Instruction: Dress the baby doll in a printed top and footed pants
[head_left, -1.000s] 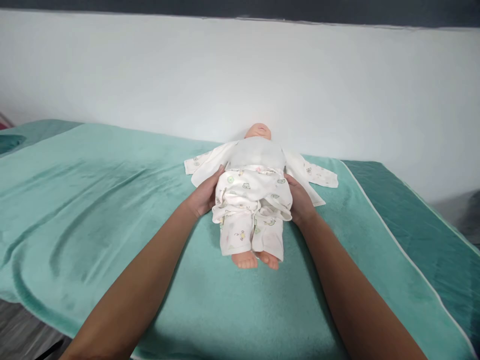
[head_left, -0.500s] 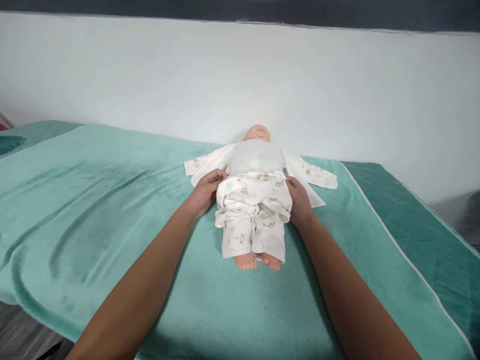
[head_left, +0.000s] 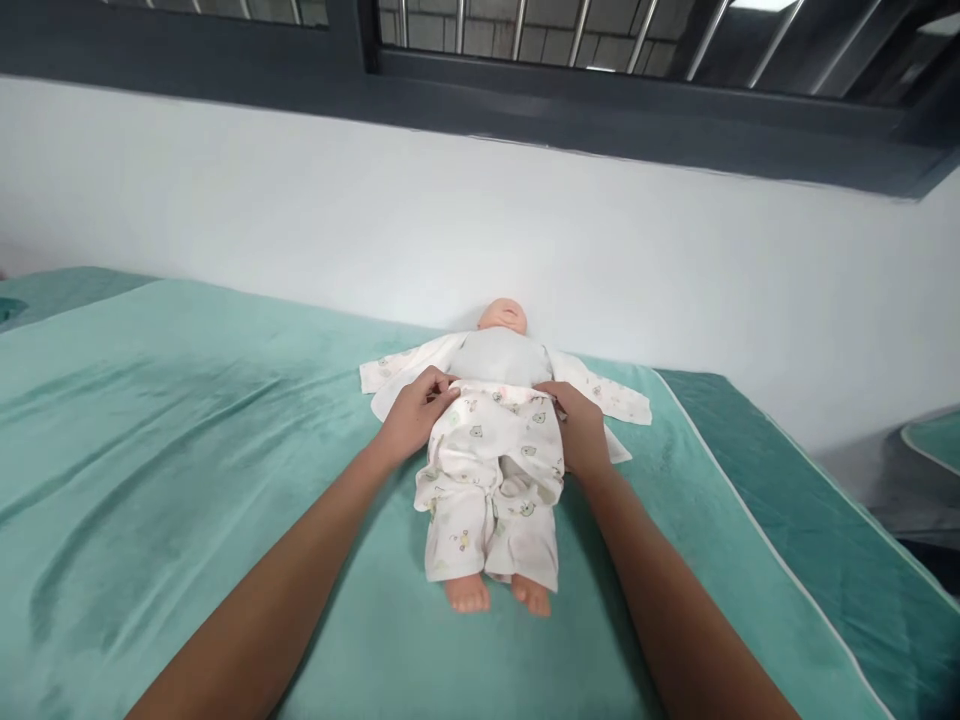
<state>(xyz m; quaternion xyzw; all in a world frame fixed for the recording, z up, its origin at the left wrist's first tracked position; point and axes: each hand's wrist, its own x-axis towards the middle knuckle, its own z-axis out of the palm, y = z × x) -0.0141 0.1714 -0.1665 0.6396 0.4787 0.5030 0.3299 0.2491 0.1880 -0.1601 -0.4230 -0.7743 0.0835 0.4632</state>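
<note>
The scene is lit softly by daylight from the barred window above. Faint shadows are cast on the green blanket beside the left hand and right hand. Detail is rendered sharp; lines are bowed near the edges.

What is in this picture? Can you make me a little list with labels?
Doll: baby doll lying face up, bare feet toward the camera
Clothes: printed trousers on; white top open beneath it
Left hand: grips the trousers' waistband
Right hand: grips the waistband's other side
Underneath: green blanket
Behind: white wall, barred window
</note>
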